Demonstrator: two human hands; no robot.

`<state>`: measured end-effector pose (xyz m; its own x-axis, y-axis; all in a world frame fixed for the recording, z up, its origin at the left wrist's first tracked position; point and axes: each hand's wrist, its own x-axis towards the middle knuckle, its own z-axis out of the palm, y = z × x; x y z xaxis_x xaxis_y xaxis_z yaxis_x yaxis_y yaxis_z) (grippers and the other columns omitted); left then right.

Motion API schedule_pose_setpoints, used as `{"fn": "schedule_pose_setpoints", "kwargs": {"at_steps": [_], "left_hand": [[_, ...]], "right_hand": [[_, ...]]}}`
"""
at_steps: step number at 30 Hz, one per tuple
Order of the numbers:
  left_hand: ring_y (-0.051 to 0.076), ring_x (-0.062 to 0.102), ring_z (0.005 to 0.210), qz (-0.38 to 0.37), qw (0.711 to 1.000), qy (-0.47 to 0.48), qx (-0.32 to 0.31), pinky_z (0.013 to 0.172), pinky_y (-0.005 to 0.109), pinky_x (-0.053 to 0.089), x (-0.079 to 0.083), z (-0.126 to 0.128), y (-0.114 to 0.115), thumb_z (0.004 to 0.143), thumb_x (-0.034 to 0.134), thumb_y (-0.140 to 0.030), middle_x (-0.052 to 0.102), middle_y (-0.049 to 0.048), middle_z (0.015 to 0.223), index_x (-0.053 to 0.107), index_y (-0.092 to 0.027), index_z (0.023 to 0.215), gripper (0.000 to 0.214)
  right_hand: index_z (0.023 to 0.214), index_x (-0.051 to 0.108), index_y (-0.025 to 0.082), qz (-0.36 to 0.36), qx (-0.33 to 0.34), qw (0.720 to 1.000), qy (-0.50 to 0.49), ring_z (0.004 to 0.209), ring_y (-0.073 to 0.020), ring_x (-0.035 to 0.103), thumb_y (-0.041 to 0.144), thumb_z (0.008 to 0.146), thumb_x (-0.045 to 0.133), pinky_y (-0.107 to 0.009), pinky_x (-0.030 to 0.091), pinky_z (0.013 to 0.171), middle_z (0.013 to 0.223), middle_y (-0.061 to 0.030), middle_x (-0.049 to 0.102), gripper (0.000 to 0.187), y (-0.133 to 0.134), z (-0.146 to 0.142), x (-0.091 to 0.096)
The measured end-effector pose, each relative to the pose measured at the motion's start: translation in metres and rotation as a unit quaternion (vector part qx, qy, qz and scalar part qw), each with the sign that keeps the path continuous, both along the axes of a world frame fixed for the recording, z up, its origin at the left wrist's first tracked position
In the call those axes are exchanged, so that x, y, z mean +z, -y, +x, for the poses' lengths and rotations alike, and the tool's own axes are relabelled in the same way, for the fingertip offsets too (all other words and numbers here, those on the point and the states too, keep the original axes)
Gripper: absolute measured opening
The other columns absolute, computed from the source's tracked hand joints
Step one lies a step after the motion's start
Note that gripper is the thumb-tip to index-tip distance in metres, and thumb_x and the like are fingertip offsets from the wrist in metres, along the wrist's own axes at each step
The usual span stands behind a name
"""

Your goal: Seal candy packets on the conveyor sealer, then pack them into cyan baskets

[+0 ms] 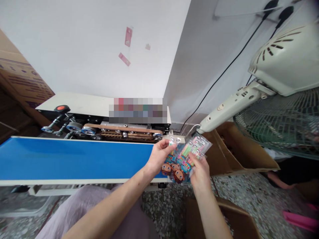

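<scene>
Left grip (pixel 159 154) pinches a packet (pixel 166 169); right grip (pixel 201 169) pinches more packets (pixel 185 151), at the right end of the belt (pixel 77 160). Their lettering, like the carton's (pixel 27 83), is too blurred to read.

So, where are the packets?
The packets are right of centre in the head view, in the left hand and right hand, by the right end of the blue belt.

Beyond the hands (pixel 159 155) rises a pale, bright wall (pixel 94 43) bearing pink scraps (pixel 128 36). To their right it meets a shaded grey wall (pixel 211 46), crossed by a black cable (pixel 225 71), with a fan (pixel 286 66) before it. Speckled floor (pixel 169 212) shows below them; a printed carton (pixel 27 81) stands far left.
</scene>
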<state>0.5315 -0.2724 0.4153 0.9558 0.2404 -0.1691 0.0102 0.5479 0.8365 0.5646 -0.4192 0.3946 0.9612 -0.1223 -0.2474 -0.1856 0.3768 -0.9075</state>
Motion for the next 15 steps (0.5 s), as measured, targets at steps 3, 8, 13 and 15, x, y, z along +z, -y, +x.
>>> {"fn": "schedule_pose_setpoints", "kwargs": {"at_steps": [3,8,13,15], "left_hand": [[0.009,0.049,0.059,0.006,1.0,-0.029,0.005,0.058,0.022,0.038,-0.002,-0.001,0.001,0.066,0.079,-0.04,0.06,-0.0011,0.064,0.061,-0.016,0.068,0.03],[0.011,0.053,0.062,-0.002,0.999,-0.051,0.01,0.059,0.022,0.04,-0.001,-0.001,-0.002,0.064,0.076,-0.033,0.063,-0.0003,0.068,0.064,-0.016,0.073,0.022],[0.015,0.062,0.069,-0.046,0.995,-0.066,-0.063,0.063,0.023,0.047,-0.005,-0.001,-0.007,0.052,0.073,-0.013,0.069,0.0029,0.076,0.067,-0.016,0.083,0.032],[0.014,0.061,0.064,-0.05,0.991,-0.098,-0.071,0.057,0.022,0.045,-0.011,0.0,-0.008,0.05,0.069,-0.009,0.068,0.0033,0.072,0.066,-0.015,0.077,0.028]], "right_hand": [[0.089,0.065,0.02,-0.009,0.005,1.0,0.001,0.073,-0.0176,0.069,0.031,0.053,0.088,-0.031,0.057,0.071,0.082,0.0012,0.074,0.044,0.001,-0.001,0.001],[0.083,0.064,0.02,-0.015,-0.009,1.0,-0.014,0.07,-0.0184,0.068,0.03,0.048,0.089,-0.033,0.057,0.07,0.075,0.0025,0.072,0.044,-0.002,-0.001,0.003],[0.091,0.067,0.02,0.001,-0.003,1.0,-0.021,0.069,-0.0167,0.068,0.029,0.048,0.09,-0.03,0.056,0.068,0.078,0.002,0.074,0.049,-0.004,0.002,0.003],[0.095,0.068,0.02,0.004,-0.007,1.0,-0.019,0.071,-0.0162,0.068,0.028,0.048,0.09,-0.029,0.056,0.07,0.082,0.0014,0.075,0.053,-0.001,0.003,0.001]]}}
